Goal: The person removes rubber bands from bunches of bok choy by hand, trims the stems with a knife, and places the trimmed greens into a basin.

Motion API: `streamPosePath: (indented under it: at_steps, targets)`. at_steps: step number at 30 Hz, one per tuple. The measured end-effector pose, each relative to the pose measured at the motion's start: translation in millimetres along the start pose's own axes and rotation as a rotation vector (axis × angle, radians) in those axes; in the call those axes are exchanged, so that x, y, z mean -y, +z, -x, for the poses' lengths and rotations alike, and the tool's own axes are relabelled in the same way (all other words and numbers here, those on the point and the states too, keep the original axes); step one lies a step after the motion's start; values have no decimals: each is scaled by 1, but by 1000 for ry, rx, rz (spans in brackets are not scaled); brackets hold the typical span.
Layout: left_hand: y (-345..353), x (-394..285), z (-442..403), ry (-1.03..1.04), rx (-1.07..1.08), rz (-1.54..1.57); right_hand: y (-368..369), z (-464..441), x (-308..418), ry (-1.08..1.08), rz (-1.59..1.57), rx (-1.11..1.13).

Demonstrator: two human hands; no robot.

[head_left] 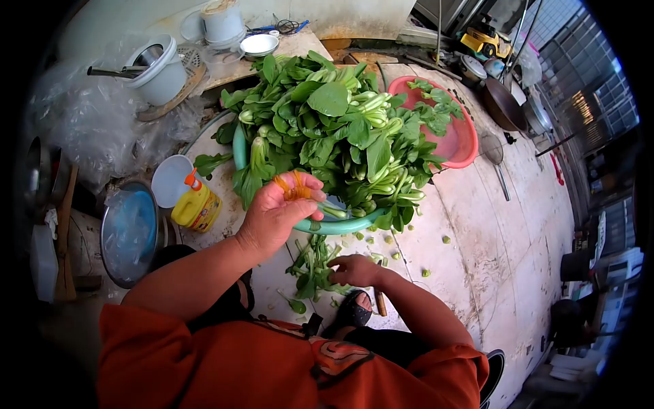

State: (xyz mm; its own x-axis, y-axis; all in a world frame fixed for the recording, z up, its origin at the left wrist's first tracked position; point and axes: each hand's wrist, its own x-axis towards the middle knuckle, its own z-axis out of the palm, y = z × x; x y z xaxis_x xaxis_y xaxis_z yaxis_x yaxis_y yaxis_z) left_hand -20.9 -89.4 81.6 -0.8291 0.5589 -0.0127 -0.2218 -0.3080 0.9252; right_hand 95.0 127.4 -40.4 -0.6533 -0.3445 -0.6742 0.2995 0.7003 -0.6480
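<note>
My left hand (279,213) is raised over the near rim of a green basin (334,227), its fingers curled on orange bands (294,185) that look like stretchy ties. A big pile of bok choy (327,129) fills that basin and hangs over its edge. Lower down, my right hand (355,270) reaches to the leafy trimmings (312,269) on the floor, fingers apart at their right side; whether they touch the leaves I cannot tell. A tool with a wooden handle (380,303) lies just right of this hand.
A pink basin (466,140) stands behind the pile at right. On the left are a yellow bottle (197,208) with an orange top, a metal bowl (109,235), a white bucket (161,78) and plastic bags (88,129). A wire strainer (492,150) lies farther right.
</note>
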Motion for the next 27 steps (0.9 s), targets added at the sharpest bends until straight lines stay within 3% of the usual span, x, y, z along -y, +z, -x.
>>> streamPosePath:
  at_steps: [1,2,4,5,7,9,11,13,19,22,27]
  targets:
    - [-6,2,-3,14,4,20,7,-7,-13,130,673,-52]
    - [-12,4,-6,-55,-1,13,4,-13,-21,145,693,-53]
    - [-19,2,-10,-115,6,-30,-7,-13,-11,113,672,-277]
    - [-23,1,-11,-105,2,-15,-20,-18,-6,104,429,-395]
    - [-31,-3,-14,-224,30,-107,-56,-14,30,-23,346,-671]
    - [-37,8,-20,-214,28,-83,-97,-14,62,-154,249,-930]
    - [-41,11,-27,-246,42,-130,-139,-19,96,-91,-291,-997]
    - [-43,9,-34,-260,49,-139,-180,-33,116,-209,-416,-1124]
    - [-42,-4,-44,128,271,-1000,-261,-83,177,107,73,-1171]
    - [-43,-8,-48,126,344,-1079,-270,-111,186,384,227,-1131]
    - [-63,0,-60,160,335,-1112,-265,-112,174,302,-19,-1104]
